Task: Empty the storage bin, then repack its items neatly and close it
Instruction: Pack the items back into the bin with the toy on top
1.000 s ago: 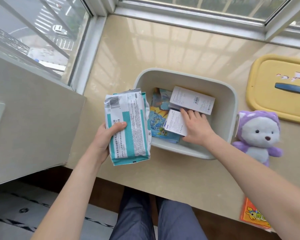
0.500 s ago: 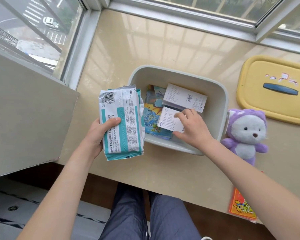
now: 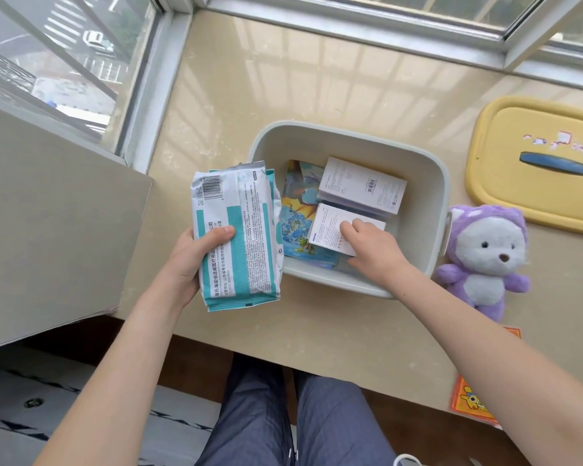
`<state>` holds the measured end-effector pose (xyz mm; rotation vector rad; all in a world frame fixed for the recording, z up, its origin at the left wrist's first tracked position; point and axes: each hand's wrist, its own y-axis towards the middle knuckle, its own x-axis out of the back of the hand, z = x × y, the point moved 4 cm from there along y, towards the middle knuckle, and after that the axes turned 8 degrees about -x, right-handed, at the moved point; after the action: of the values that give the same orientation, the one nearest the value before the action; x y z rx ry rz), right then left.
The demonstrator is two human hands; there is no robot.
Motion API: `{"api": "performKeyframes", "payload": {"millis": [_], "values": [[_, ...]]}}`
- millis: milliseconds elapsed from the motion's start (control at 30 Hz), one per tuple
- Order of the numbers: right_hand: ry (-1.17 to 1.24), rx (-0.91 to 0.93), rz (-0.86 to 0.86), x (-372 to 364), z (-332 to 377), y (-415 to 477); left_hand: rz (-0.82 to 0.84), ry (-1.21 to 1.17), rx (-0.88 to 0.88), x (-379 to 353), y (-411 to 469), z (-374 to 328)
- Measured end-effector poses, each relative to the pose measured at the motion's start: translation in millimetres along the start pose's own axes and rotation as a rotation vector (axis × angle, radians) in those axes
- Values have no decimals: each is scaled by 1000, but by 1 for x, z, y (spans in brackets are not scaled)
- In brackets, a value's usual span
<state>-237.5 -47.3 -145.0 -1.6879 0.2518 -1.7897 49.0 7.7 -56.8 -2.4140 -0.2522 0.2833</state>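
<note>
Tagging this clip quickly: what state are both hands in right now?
Left hand: holds the teal-and-white pack beside the bin.
Right hand: inside the bin, fingers curled on the nearer white box, gripping it.

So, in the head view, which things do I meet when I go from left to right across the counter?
Left hand → teal-and-white pack it holds → colourful picture card in the bin → right hand gripping a white box → purple plush bear → yellow lid.
</note>
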Motion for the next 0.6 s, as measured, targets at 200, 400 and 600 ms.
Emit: {"api": "performKeyframes", "payload": {"millis": [200,400,600], "values": [[44,12,-100,-1,-4,9,0,13,-10,1,2,1],[68,-12,-107,-1,-10,12,11,16,-13,0,2,0],[170,-79,-146,-4,-13,15,15,9,-20,0,3,0]]}}
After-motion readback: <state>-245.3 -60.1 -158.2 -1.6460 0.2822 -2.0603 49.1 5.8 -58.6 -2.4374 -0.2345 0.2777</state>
